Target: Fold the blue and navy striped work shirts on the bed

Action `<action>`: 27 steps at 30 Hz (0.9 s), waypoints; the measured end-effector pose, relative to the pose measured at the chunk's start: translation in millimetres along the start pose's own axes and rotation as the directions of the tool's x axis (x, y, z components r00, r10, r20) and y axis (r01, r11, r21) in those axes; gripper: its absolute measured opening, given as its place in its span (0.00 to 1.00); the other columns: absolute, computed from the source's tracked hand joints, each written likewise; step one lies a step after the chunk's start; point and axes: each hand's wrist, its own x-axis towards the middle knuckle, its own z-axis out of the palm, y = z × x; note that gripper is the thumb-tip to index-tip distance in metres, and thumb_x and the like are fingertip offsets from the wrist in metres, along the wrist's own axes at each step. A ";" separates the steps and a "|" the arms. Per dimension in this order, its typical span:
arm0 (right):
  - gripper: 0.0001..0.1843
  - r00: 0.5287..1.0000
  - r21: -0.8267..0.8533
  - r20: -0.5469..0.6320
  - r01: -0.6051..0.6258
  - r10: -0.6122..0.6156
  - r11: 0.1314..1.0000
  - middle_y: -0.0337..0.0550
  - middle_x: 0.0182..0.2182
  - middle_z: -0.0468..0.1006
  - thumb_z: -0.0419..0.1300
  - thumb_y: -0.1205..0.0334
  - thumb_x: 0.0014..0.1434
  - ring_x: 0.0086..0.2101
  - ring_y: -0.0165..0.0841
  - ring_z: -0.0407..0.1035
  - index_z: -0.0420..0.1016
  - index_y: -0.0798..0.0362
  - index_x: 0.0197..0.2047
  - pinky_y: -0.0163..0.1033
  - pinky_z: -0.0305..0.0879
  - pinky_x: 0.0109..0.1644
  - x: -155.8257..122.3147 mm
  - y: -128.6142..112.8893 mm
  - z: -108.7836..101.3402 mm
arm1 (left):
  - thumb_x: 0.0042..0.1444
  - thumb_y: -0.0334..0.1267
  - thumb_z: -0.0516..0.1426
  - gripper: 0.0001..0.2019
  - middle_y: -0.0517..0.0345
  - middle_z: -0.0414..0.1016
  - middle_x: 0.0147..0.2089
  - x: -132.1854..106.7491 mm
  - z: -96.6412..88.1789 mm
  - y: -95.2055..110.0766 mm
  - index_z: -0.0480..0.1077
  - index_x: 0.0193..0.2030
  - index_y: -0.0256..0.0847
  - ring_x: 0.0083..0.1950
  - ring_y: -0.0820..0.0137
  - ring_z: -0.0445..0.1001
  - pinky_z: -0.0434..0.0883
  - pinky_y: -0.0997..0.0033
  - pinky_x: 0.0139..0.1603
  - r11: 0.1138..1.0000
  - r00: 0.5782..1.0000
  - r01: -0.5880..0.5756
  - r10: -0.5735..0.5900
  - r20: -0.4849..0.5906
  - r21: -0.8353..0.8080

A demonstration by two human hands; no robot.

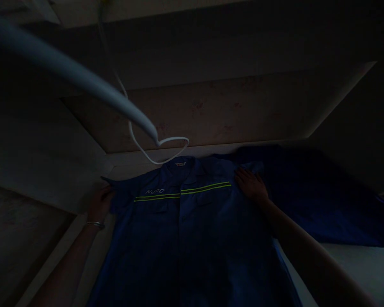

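A dark blue work shirt (192, 238) lies spread out with its collar at the far end. Its front is up, with yellow-green stripes and pale lettering across the chest. At the left sleeve, my left hand (99, 202) has its fingers curled at the cloth edge and looks closed on it; a bangle (94, 224) circles that wrist. My right hand (251, 184) rests flat on the shirt near the right sleeve, its fingers stretched out. Dim light hides fine detail.
More dark blue cloth (332, 200) lies to the right of the shirt. A pale rod or tube (83, 81) slants in from the upper left, close to the camera, and a thin white cord (134, 138) loops by its end. Behind stands a patterned panel (217, 111).
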 end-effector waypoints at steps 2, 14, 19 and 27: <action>0.29 1.000 0.008 0.011 -0.003 0.003 1.000 0.39 0.70 0.56 0.38 0.50 0.70 0.67 0.42 0.51 0.59 0.45 0.69 0.60 0.43 0.69 0.1 -0.1 -0.2 | 0.61 0.52 0.46 0.23 0.51 0.71 0.63 -16.4 8.3 20.1 0.69 0.53 0.40 0.62 0.62 0.71 0.69 0.60 0.63 0.995 0.996 -0.067 0.071 0.049 -0.076; 0.28 1.000 0.014 0.008 -0.011 0.011 1.000 0.39 0.69 0.57 0.38 0.51 0.70 0.67 0.42 0.51 0.59 0.45 0.69 0.61 0.44 0.69 -0.4 -2.6 -3.4 | 0.62 0.58 0.47 0.30 0.52 0.66 0.68 -37.4 33.8 77.3 0.66 0.63 0.42 0.67 0.63 0.65 0.60 0.61 0.70 0.940 0.927 -0.226 0.288 0.239 -0.257; 0.28 1.000 0.004 0.005 0.003 -0.003 1.000 0.41 0.70 0.56 0.39 0.52 0.70 0.67 0.43 0.51 0.59 0.46 0.69 0.61 0.43 0.69 -0.6 -1.2 -4.0 | 0.64 0.53 0.43 0.31 0.43 0.50 0.75 -21.7 73.8 83.0 0.60 0.68 0.37 0.74 0.52 0.50 0.51 0.40 0.71 0.938 0.934 -0.322 0.292 0.206 0.128; 0.27 0.999 0.104 -0.006 -0.031 0.031 0.994 0.37 0.69 0.58 0.41 0.49 0.70 0.67 0.41 0.50 0.60 0.43 0.68 0.61 0.40 0.70 2.8 -2.4 0.0 | 0.64 0.54 0.41 0.33 0.46 0.44 0.76 -23.5 99.1 70.5 0.52 0.72 0.41 0.75 0.49 0.45 0.49 0.35 0.69 0.903 0.907 -0.328 0.218 0.361 0.278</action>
